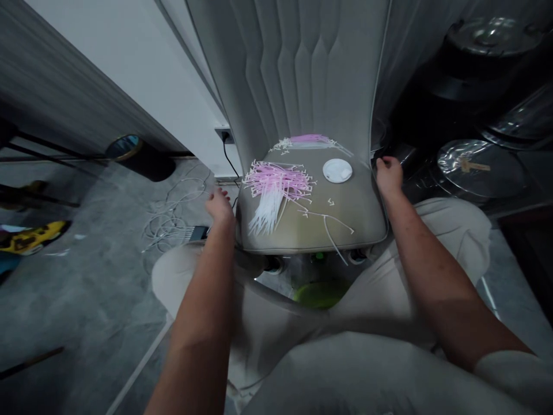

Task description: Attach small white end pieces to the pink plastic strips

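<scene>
My left hand [219, 204] is beside the left edge of a grey chair seat [298, 237], its fingers loosely apart and holding nothing. By the right edge, my right hand [390, 173] has its fingers pinched together; what they hold, if anything, is too small and dark to name. On the seat lies a pile of pink and white plastic strips [279, 181], with their white ends fanned toward me. A smaller pink and white bundle [309, 141] rests near the backrest. Right of the pile is a round white dish [337, 170]. Several loose white strips [327, 217] lie in front.
A socket with a black plug [225, 136] is on the wall behind the chair's left side. Tangled cable [168, 222] and a black cylinder [140, 158] are on the left floor. Clear-lidded containers [481, 167] stand at right. A green object [321, 293] is below the seat.
</scene>
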`<state>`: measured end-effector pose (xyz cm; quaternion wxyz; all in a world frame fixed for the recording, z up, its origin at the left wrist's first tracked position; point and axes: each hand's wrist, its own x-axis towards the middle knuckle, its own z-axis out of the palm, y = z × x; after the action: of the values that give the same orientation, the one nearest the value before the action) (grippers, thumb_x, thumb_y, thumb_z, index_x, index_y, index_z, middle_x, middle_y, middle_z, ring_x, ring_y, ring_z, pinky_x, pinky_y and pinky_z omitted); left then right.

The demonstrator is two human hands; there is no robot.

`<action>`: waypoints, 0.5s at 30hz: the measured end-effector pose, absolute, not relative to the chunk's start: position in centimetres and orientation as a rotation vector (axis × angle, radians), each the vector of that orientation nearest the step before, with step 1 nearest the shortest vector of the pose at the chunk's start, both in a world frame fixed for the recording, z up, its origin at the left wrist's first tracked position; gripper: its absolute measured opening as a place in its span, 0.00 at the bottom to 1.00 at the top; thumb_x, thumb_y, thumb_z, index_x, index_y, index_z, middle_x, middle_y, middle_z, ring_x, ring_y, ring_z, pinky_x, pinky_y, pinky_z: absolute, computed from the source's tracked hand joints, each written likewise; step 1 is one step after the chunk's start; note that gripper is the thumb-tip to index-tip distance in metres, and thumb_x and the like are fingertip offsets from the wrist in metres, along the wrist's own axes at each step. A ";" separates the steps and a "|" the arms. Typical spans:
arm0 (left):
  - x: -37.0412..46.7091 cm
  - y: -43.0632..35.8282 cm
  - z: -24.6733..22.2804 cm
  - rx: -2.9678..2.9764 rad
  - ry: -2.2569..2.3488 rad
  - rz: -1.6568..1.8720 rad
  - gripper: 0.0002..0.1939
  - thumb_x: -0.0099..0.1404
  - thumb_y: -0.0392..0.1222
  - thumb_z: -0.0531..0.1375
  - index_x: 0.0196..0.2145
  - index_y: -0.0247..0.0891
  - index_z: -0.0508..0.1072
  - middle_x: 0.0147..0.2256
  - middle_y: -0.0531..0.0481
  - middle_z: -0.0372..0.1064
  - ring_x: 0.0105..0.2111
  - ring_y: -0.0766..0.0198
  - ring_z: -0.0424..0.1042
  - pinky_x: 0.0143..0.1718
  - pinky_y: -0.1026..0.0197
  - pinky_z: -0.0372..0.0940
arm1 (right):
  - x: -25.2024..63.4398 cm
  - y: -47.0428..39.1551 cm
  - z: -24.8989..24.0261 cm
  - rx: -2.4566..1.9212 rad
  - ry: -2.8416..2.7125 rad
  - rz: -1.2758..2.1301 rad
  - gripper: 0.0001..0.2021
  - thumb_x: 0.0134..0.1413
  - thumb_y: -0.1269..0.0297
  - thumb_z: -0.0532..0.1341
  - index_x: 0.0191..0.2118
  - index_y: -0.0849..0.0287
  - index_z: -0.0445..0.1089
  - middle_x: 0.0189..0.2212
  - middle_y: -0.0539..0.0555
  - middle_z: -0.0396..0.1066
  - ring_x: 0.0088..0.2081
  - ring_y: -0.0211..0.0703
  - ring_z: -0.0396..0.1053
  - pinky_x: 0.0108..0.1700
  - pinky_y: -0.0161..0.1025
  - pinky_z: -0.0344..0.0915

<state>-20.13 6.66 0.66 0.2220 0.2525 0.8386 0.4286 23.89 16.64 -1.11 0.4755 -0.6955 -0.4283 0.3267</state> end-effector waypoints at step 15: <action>-5.5 1.5 5.0 0.921 1.368 1.217 0.35 0.72 0.60 0.33 0.33 0.37 0.72 0.32 0.45 0.74 0.37 0.57 0.76 0.42 0.52 0.71 | 15.8 6.0 6.8 -1.090 -1.677 0.459 0.16 0.67 0.53 0.49 0.46 0.47 0.73 0.45 0.51 0.73 0.51 0.47 0.70 0.55 0.48 0.65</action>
<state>-5.52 1.46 5.00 0.5194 0.3842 0.5703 0.5074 15.79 5.98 6.79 0.5183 -0.4542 -0.6988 0.1914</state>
